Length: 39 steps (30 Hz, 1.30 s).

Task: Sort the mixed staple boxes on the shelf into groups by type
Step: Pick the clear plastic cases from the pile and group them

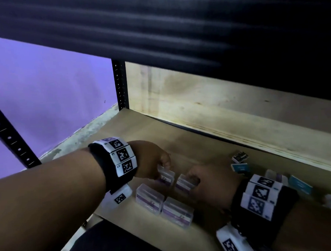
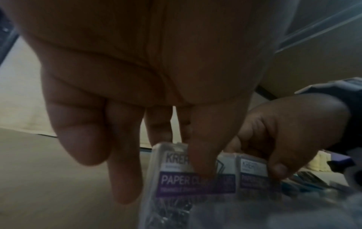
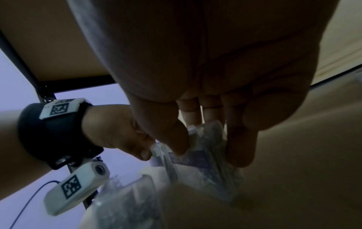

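Several clear plastic boxes with purple labels lie on the wooden shelf (image 1: 196, 143). My left hand (image 1: 164, 168) pinches the far-left box (image 1: 166, 177) between thumb and fingers; its label reads PAPER CLIPS in the left wrist view (image 2: 176, 179). Right beside it, my right hand (image 1: 192, 178) pinches the neighbouring clear box (image 1: 184, 184), also seen in the right wrist view (image 3: 207, 156). The two held boxes stand almost touching, each tilted on the shelf. Two more clear boxes (image 1: 149, 197) (image 1: 178, 214) lie flat in front of them.
To the right lie teal boxes (image 1: 239, 168) (image 1: 300, 184), a small black box (image 1: 240, 156) and more clear boxes partly hidden by my right wrist. A wooden back plank (image 1: 236, 106) and a black upright post (image 1: 120, 83) bound the shelf; an upper shelf hangs low overhead.
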{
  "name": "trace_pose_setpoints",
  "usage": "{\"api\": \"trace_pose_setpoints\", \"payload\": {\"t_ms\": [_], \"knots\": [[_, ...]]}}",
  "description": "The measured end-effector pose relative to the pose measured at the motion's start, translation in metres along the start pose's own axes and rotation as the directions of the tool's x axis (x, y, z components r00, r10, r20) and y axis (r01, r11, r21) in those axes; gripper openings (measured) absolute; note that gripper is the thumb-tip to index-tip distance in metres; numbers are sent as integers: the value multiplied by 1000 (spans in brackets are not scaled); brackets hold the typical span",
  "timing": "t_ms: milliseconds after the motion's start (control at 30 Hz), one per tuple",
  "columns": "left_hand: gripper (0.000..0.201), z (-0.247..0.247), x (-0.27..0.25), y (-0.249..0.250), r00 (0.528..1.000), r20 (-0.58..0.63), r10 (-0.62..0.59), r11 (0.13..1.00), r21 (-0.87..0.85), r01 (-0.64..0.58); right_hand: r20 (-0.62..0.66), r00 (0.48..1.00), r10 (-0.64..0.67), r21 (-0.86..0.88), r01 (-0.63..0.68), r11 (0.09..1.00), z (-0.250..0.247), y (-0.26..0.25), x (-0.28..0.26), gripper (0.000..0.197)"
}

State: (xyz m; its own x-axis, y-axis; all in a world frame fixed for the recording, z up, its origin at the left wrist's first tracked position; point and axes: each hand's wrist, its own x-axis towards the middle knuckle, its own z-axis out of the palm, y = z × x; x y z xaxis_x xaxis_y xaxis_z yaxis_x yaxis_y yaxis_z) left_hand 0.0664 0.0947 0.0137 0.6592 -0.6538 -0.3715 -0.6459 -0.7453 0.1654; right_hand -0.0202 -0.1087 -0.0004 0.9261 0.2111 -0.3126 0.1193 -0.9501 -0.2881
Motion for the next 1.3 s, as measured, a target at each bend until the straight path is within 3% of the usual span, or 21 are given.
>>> {"api": "trace_pose_setpoints", "payload": {"t_ms": [200, 533, 700, 833, 967, 1133, 1300], "knots": [[38, 7, 1, -6, 998, 66, 4, 1000, 4, -5, -40, 999, -19, -12, 18, 1000, 8, -3, 8, 27], [46, 4, 0, -4, 998, 53, -39, 999, 22, 38, -46, 997, -55, 48, 57, 997, 8, 4, 7, 25], [49, -13, -15, -1, 990, -129, -49, 999, 9, 50, -86, 991, 105, 257, -80, 963, 2, 32, -8, 45], [45, -16, -24, 17, 957, -287, -45, 991, -136, 6, -167, 968, 186, 381, -111, 918, -5, 62, -32, 28], [39, -14, -19, 50, 922, -387, -20, 973, -219, -71, -237, 936, 262, 454, -132, 881, -15, 91, -64, 25], [39, -9, 7, 93, 922, -384, 49, 966, -218, -142, -287, 904, 318, 408, -185, 894, -28, 133, -102, 13], [36, -9, 39, 129, 948, -299, 109, 971, -173, -166, -355, 832, 426, 368, -294, 882, -32, 175, -139, 10]]}}
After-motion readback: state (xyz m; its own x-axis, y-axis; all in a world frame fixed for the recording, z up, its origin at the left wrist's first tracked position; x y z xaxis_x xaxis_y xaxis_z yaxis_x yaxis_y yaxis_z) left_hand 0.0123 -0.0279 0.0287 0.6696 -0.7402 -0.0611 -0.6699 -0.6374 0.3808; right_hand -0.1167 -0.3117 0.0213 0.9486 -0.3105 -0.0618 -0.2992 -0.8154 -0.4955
